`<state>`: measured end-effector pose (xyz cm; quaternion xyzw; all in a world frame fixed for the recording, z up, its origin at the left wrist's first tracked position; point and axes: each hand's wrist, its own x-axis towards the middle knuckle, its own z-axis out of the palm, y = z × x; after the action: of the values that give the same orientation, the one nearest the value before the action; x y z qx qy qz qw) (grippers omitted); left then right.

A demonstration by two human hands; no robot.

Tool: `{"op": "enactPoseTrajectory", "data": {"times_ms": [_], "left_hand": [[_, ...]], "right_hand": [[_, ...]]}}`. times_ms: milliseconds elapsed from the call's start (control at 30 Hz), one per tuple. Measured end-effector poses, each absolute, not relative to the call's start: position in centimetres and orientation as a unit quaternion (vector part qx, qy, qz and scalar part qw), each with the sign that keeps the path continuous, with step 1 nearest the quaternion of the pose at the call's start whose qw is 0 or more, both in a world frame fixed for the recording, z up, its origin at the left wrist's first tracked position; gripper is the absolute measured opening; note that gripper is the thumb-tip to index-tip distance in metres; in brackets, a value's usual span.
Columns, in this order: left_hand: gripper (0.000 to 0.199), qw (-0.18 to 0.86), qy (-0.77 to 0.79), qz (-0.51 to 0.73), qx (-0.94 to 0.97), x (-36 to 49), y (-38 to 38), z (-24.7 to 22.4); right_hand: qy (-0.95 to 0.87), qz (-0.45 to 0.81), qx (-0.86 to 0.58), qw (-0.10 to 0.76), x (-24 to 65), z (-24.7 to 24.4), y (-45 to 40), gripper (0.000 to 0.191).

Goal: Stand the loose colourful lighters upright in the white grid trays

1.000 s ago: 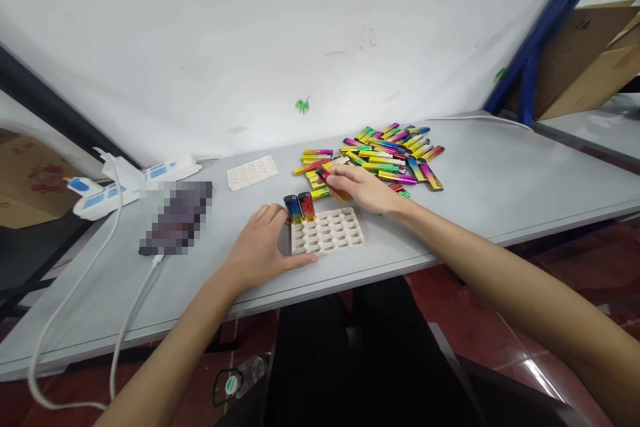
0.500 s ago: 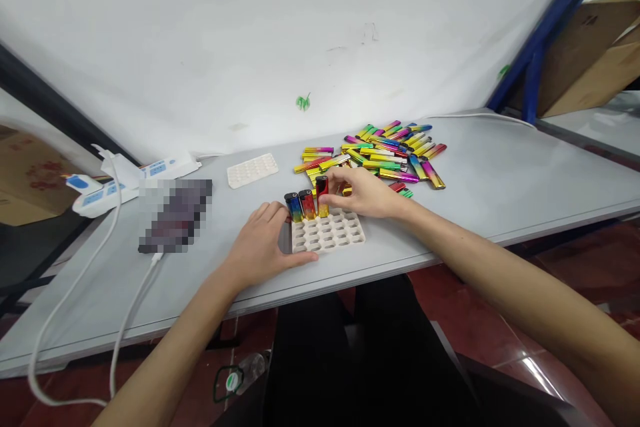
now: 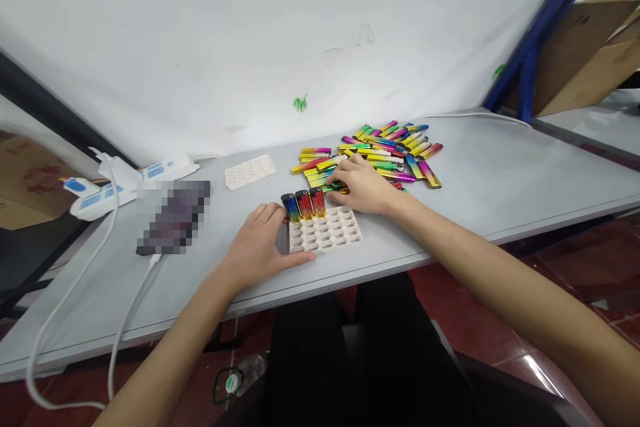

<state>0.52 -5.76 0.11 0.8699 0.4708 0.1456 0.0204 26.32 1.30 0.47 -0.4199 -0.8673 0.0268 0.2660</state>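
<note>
A pale molded tray [image 3: 326, 232] with rows of slots lies near the table's front edge. Three lighters stand upright side by side in its back row: a blue-and-yellow one [image 3: 291, 207] at the left, then two red-and-yellow ones [image 3: 303, 205] [image 3: 318, 203]. My left hand [image 3: 260, 240] steadies the tray, its fingers at the back left corner and its thumb stretched along the front edge. Just behind the tray, at the near side of a lighter pile [image 3: 385, 150], my right hand [image 3: 363, 185] has finger and thumb around a green lighter [image 3: 331, 187], partly hidden by the fingers.
Another pale tray [image 3: 250, 171] lies at the back left by the wall. Farther left are a blurred-out dark device [image 3: 175, 217] with a white cable [image 3: 133, 307] and a power strip [image 3: 150, 173]. Cardboard boxes [image 3: 585, 57] stand beyond a blue frame [image 3: 527, 80] at right.
My right hand has let go of the third lighter, now standing in the tray's back row, and has moved back to the pile around a green lighter. My left hand stays at the tray.
</note>
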Motion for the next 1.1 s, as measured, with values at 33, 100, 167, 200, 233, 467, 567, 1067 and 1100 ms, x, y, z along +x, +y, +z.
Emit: {"op": "enactPoseTrajectory", "data": {"times_ms": [33, 100, 167, 200, 233, 467, 567, 1067, 1100], "left_hand": [[0.066, 0.022, 0.471, 0.147, 0.87, 0.5, -5.8, 0.1], [0.066, 0.023, 0.47, 0.149, 0.87, 0.5, -5.8, 0.2], [0.066, 0.023, 0.47, 0.151, 0.869, 0.5, -5.8, 0.1], [0.066, 0.024, 0.47, 0.152, 0.869, 0.4, -5.8, 0.1], [0.066, 0.024, 0.469, 0.152, 0.87, 0.4, -5.8, 0.1], [0.067, 0.023, 0.468, 0.148, 0.871, 0.5, -5.7, 0.0], [0.067, 0.02, 0.467, 0.147, 0.872, 0.4, -5.7, 0.0], [0.068, 0.023, 0.467, 0.149, 0.872, 0.3, -5.8, 0.0], [0.068, 0.023, 0.467, 0.147, 0.872, 0.3, -5.8, 0.1]], "right_hand": [[-0.867, 0.023, -0.43, 0.251, 26.3, 0.2, 1.4, 0.027], [-0.866, 0.032, -0.443, 0.231, 26.3, -0.1, 1.5, 0.029], [-0.865, 0.047, -0.442, 0.232, 26.1, 0.0, 1.4, 0.022], [-0.864, 0.057, -0.437, 0.242, 26.0, 0.2, 1.3, 0.018], [-0.861, 0.071, -0.432, 0.26, 26.0, 0.4, 1.2, 0.015], [-0.703, 0.387, -0.403, 0.441, 26.1, 1.9, 1.0, 0.024], [-0.645, 0.482, -0.381, 0.454, 26.0, 2.0, 0.8, 0.025], [-0.671, 0.426, -0.422, 0.436, 26.0, 2.0, 0.5, 0.051], [-0.672, 0.417, -0.43, 0.436, 26.0, 2.0, 0.4, 0.05]]}}
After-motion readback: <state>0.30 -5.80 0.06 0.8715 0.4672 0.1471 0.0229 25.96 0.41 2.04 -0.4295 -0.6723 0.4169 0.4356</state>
